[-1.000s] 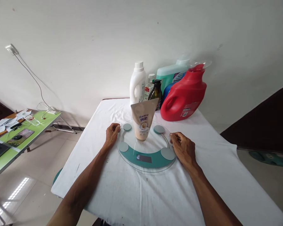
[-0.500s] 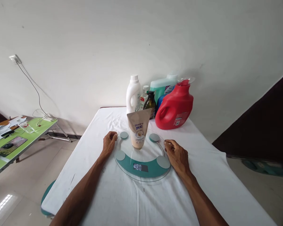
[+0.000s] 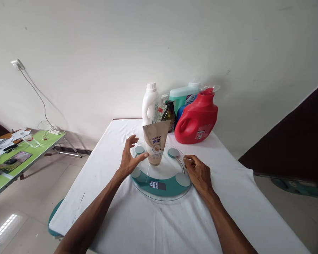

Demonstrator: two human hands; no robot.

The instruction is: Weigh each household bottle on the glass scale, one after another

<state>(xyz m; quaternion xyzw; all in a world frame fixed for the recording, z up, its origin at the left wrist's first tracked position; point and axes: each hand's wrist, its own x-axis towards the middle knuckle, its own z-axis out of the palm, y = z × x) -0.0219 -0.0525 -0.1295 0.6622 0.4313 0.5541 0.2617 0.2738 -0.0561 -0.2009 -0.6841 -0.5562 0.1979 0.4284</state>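
Observation:
A round glass scale [image 3: 172, 173] with a teal band lies on the white-clothed table [image 3: 175, 225]; its display reads 80. A beige Rejoice tube [image 3: 155, 143] stands cap-down on the glass. My left hand [image 3: 129, 158] is raised over the scale's left side, fingers spread, just short of the tube and holding nothing. My right hand [image 3: 197, 171] rests on the cloth at the scale's right rim with its fingers curled, empty.
Behind the scale stand a white bottle [image 3: 149, 104], a dark pump bottle [image 3: 169, 113], a teal jug [image 3: 184, 96] and a red jug [image 3: 197, 119]. A green side table [image 3: 21, 155] with clutter is at the left. The wall is close behind.
My left hand has lifted off the cloth at the scale's left rim, opened and moved toward the tube. The display lit up with a reading. My right hand stays put.

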